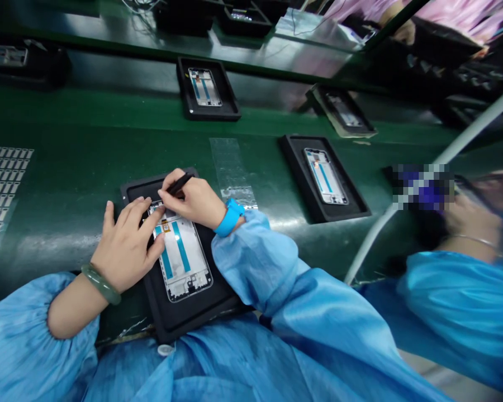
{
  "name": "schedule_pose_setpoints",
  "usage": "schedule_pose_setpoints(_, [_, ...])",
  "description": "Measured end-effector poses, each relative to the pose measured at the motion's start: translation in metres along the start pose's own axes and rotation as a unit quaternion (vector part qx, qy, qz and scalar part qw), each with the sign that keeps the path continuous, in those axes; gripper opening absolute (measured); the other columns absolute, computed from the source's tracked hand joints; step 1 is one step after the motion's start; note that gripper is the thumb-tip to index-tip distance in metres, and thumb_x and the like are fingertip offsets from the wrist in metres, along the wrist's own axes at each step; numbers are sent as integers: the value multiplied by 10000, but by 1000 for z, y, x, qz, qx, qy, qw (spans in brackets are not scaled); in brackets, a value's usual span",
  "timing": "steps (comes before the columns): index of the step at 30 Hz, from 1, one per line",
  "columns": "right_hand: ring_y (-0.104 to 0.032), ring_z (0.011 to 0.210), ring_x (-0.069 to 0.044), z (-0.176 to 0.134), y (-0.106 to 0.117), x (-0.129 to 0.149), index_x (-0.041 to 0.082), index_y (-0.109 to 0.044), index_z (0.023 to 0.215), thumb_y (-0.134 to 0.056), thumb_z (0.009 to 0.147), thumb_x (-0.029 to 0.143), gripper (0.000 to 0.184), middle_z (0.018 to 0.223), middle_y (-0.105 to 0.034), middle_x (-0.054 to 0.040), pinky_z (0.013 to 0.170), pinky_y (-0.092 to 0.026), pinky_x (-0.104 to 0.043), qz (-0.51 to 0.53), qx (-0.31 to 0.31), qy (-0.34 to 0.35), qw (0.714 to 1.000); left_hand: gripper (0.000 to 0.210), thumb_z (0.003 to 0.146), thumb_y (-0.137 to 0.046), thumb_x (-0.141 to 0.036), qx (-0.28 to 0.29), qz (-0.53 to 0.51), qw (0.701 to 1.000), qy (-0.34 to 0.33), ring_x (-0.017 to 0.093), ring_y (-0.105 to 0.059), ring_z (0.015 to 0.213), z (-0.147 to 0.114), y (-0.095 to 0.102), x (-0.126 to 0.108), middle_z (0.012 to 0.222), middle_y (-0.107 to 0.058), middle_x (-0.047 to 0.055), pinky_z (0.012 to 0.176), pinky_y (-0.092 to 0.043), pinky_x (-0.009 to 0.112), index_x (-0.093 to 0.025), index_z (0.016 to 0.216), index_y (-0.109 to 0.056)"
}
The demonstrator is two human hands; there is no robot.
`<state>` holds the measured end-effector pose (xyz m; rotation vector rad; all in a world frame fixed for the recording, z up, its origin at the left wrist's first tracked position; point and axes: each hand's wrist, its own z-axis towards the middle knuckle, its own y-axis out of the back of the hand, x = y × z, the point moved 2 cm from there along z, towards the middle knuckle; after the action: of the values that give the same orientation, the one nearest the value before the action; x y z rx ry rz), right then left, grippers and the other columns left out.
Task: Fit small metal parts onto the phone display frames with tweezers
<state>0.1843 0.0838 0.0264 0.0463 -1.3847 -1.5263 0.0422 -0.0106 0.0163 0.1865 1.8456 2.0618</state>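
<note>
A phone frame (185, 254) with two blue adhesive strips lies in a black foam tray (163, 321) in front of me. My left hand (128, 240) is open, fingers spread, with fingertips touching the upper left part of the phone frame. Pinched in my right hand (195, 201) is a slim black pen-like tool (179, 183), its back end pointing up and right. The working tip is hidden behind my fingers, near the top of the phone frame. Both hands almost meet there.
Other black trays with phone frames stand farther off, at back centre (213, 110) and right (297, 162). A sheet of small labels (8, 190) lies left; a clear plastic strip (228, 162) lies ahead. A pale tube (436, 167) slants before a co-worker's hand (471, 223).
</note>
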Motion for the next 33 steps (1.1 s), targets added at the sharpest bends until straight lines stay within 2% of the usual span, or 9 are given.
schedule_pose_setpoints(4, [-544,1005,-176,4,28,-13,138,-528,1033,-354,921,220,223,1052,-593,-84,867,-423,-307,-80,-12,-45,996,392,891,-396,-336,-2,-2,1000,-3,306,-408,1259,0,1,-1,1325,-477,151,1030,-223,634,-211,1241,-519])
schedule_pose_setpoints(6, [-514,1076,-213,5,36,-22,140,-536,1116,-401,910,235,264,1131,-574,-99,890,-413,-335,-172,61,-64,981,362,893,-403,-328,-2,-6,1000,-2,300,-408,1262,0,1,-1,1328,-475,146,1033,-221,631,-224,1210,-541])
schedule_pose_setpoints(9, [-567,997,-226,10,38,-35,178,-535,1194,-457,898,363,358,1159,-563,-95,785,-446,-319,-246,187,-98,946,353,906,-396,-336,5,-17,1000,-4,298,-396,1275,-2,1,-2,1340,-467,144,1036,-202,642,-233,1213,-535])
schedule_pose_setpoints(12, [-597,957,-216,25,37,-46,197,-593,1119,-437,904,387,327,1122,-588,-78,736,-445,-294,-260,222,-92,935,407,916,-386,-362,-2,-40,999,6,308,-327,1326,-2,5,4,1391,-410,145,1039,-204,641,-242,1300,-453])
schedule_pose_setpoints(15, [-585,1003,-230,54,42,-60,192,-624,1071,-446,892,401,328,1117,-608,-86,782,-439,-306,-269,186,-98,940,492,908,-401,-377,-75,-51,993,75,321,-217,1375,-2,16,23,1447,-314,166,1061,-201,610,-209,1369,-361])
schedule_pose_setpoints(20, [-575,1046,-271,115,55,-98,151,-610,1099,-380,903,432,412,1121,-621,-132,834,-449,-355,-295,58,-232,925,515,902,-404,-387,-162,-37,970,179,338,-193,1379,-1,30,69,1437,-307,197,1066,-187,612,-188,1374,-353])
schedule_pose_setpoints(25, [-586,1047,-262,147,54,-122,81,-543,1191,-261,950,379,476,1149,-591,-189,828,-465,-345,-313,74,-302,898,516,891,-402,-391,-120,-25,971,203,385,-217,1358,0,18,85,1406,-346,225,1007,-208,683,-160,1352,-390])
schedule_pose_setpoints(30, [-583,1060,-302,127,57,-134,181,-515,1253,-529,851,325,427,1276,-499,-161,833,-460,-379,-341,130,-255,895,506,889,-382,-386,-45,-10,982,185,381,-187,1368,3,3,77,1417,-340,225,1000,-178,701,-146,1332,-427])
schedule_pose_setpoints(33, [-594,1043,-277,113,65,-135,190,-485,1277,-428,914,258,374,1270,-487,-169,824,-449,-377,-365,145,-222,893,511,899,-352,-402,-2,-5,984,175,376,-176,1373,4,-2,75,1426,-334,218,997,-178,704,-140,1329,-435])
